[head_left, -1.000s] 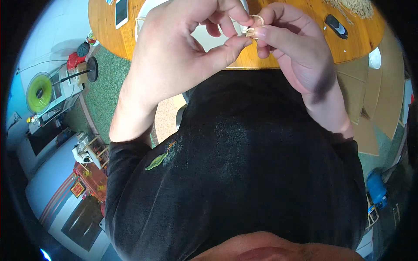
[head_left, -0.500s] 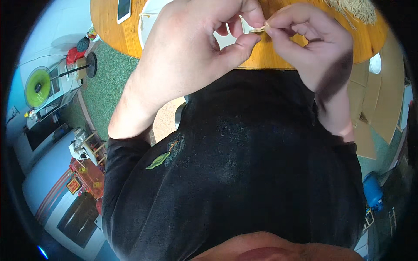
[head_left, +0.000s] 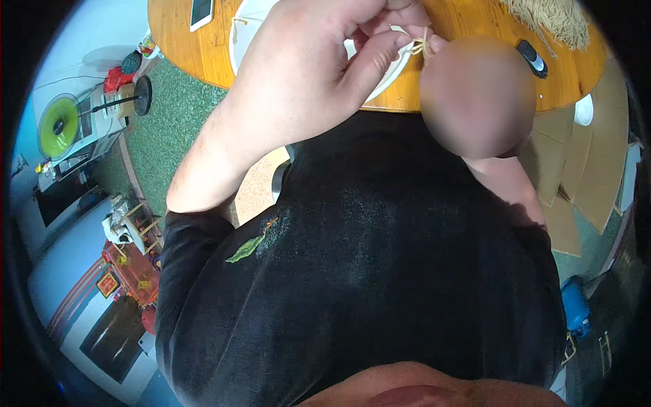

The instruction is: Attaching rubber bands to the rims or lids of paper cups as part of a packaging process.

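A thin pale-yellow cord point(head_left: 421, 46), looped into a small bunch, sits between my two hands above the table's near edge. My left hand point(head_left: 319, 64) pinches one side of it between thumb and fingers. On the other side is my right hand point(head_left: 478, 95), mostly smeared by a round blur; its fingertips close against the cord. Under my left hand lies a white plate point(head_left: 245, 41), partly covered by the hand, with a bit of pale cord on its left rim.
The round wooden table point(head_left: 173, 51) carries a phone point(head_left: 201, 13) at left, a bundle of pale strands point(head_left: 553, 24) at far right and a small black object point(head_left: 532, 59) near my right hand. Flattened cardboard point(head_left: 590, 156) lies on the floor at right; a green fan point(head_left: 59, 127) stands left.
My right hand has moved lower and left, uncovering the small black object. The cord between my fingers now shows as a looped bunch. The view has shifted slightly.
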The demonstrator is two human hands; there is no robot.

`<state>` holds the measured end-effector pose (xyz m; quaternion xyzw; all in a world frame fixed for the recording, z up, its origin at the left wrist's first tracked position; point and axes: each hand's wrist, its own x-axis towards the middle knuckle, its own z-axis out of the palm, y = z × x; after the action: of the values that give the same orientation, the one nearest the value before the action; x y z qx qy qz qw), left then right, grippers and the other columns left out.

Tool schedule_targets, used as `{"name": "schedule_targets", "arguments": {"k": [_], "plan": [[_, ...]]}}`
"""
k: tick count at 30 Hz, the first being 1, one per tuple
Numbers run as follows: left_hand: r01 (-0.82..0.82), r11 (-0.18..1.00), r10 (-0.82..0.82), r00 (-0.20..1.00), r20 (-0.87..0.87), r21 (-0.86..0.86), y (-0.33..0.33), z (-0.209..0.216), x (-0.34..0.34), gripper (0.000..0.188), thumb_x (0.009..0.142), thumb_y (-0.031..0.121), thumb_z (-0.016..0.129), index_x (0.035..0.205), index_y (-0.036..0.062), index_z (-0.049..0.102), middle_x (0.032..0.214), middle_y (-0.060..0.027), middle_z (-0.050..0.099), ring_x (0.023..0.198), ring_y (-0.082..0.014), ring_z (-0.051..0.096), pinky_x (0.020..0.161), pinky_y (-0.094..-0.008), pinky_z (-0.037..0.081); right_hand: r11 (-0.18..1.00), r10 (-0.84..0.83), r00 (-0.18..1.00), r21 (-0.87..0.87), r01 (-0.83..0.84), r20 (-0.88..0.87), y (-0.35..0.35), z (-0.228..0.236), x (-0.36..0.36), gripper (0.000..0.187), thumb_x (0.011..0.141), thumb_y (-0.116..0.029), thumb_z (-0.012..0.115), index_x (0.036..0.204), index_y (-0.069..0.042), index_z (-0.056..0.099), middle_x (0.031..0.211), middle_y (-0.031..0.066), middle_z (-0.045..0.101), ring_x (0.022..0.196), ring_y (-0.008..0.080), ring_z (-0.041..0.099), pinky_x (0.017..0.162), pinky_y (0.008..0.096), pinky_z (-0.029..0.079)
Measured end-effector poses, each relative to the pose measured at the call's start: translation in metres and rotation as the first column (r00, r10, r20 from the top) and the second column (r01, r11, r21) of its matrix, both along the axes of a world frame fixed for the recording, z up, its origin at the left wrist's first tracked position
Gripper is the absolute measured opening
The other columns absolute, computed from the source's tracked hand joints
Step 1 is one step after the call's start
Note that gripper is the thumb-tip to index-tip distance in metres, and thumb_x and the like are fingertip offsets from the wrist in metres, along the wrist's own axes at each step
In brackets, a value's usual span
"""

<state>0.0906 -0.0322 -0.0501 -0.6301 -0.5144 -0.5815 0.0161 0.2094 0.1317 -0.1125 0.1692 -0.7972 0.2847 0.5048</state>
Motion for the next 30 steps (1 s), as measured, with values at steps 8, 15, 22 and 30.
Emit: {"name": "schedule_targets", "arguments": {"k": [8, 15, 22, 30], "plan": [[-0.017, 0.997, 0.014, 0.999, -0.035, -0.079, -0.004, 0.002, 0.001, 0.015, 0.091, -0.002, 0.073, 0.102, 0.0026, 0.066, 0.090, -0.0067, 0.071, 0.076, -0.0125, 0.065, 0.067, -0.0257, 0.051, 0.996, 0.074, 0.997, -0.047, -0.072, 0.026, -0.001, 0.004, 0.003, 0.020, 0.077, -0.004, 0.086, 0.092, -0.008, 0.074, 0.099, 0.0039, 0.079, 0.088, 0.0167, 0.074, 0.077, 0.0259, 0.058], [0.146, 0.989, -0.142, 0.981, 0.130, -0.022, -0.005, 0.010, 0.012, 0.019, 0.088, -0.004, 0.076, 0.103, 0.0016, 0.067, 0.090, -0.0063, 0.072, 0.078, -0.0114, 0.067, 0.070, -0.0245, 0.050, 0.804, 0.292, 0.951, -0.563, -0.189, 0.097, -0.017, -0.010, 0.015, 0.019, 0.085, 0.003, 0.080, 0.098, -0.005, 0.069, 0.098, 0.0072, 0.077, 0.087, 0.0135, 0.075, 0.073, 0.0209, 0.057], [-0.413, 0.763, 0.265, 0.902, -0.341, -0.497, -0.033, 0.031, 0.029, 0.026, 0.091, 0.002, 0.072, 0.117, 0.0052, 0.069, 0.087, -0.0089, 0.071, 0.073, -0.0188, 0.071, 0.066, -0.0315, 0.056, 0.456, 0.544, 0.839, -0.841, -0.290, 0.005, -0.011, -0.001, 0.021, 0.026, 0.092, 0.016, 0.062, 0.108, -0.002, 0.052, 0.104, 0.0195, 0.071, 0.081, 0.0156, 0.068, 0.074, 0.0254, 0.057], [-0.325, 0.795, 0.185, 0.934, -0.306, -0.513, -0.025, 0.020, 0.042, 0.030, 0.087, -0.004, 0.069, 0.116, 0.0037, 0.071, 0.081, -0.0100, 0.064, 0.073, -0.0263, 0.066, 0.063, -0.0378, 0.053, 0.508, 0.562, 0.817, -0.833, -0.220, 0.127, -0.009, 0.009, 0.029, 0.032, 0.087, 0.011, 0.074, 0.107, -0.002, 0.053, 0.093, 0.0091, 0.070, 0.073, 0.0032, 0.060, 0.061, 0.0164, 0.044]]}}
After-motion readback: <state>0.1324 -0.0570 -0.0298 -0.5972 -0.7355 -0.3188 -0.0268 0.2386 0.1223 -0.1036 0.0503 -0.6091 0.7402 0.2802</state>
